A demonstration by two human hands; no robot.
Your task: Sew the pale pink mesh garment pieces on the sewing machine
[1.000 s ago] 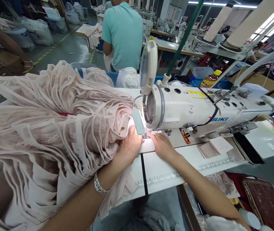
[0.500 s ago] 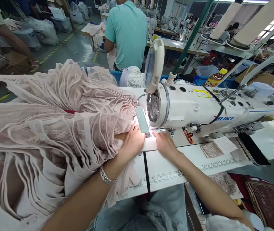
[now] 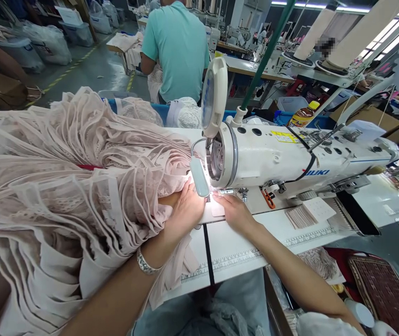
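My left hand [image 3: 189, 205] is at the needle area of the white sewing machine [image 3: 259, 154], its fingers closed on the edge of a pale pink lace garment [image 3: 173, 179]. A small work lamp [image 3: 199, 177] partly hides these fingertips. Just right of the needle area, my right hand [image 3: 233, 211] has its fingers pinched on a small pale pink fabric piece [image 3: 217, 209] lying on the machine bed. A large pile of pale pink garments [image 3: 80, 196] spreads over the left side and against my left forearm. The needle and presser foot are hard to make out.
An orange cutter [image 3: 267, 198] lies under the machine arm. Right of it are a stack of small fabric pieces [image 3: 301, 217] and a dark tray [image 3: 357, 213]. A ruler tape [image 3: 236, 258] runs along the table's front. A co-worker in a teal shirt [image 3: 176, 51] sits beyond.
The view has shifted slightly, so the scene sits further left. The small pink piece by my right fingers shows more distinctly. Both hands stay close to the needle area.
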